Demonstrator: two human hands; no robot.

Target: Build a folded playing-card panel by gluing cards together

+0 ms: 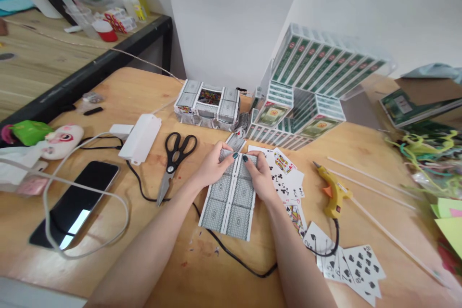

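Left hand [212, 167] and right hand [260, 178] both grasping the far end of the card panel [215, 209], thumbs on top, one per side. Panel sits mid-bench [202, 279]: two columns, backs up, narrow seam between; black cable [238, 262] runs under its near left part. Scissors [170, 169] left, handles spread. Glue gun [335, 192] right, past face-up loose cards [283, 185]. Card-covered box [209, 116] far side, left of stacked card packs [325, 65]. Phone [94, 180] far left.

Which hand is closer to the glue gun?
Right. The right hand is left of the glue gun, loose cards between them; the left hand is farther left, across the card panel.
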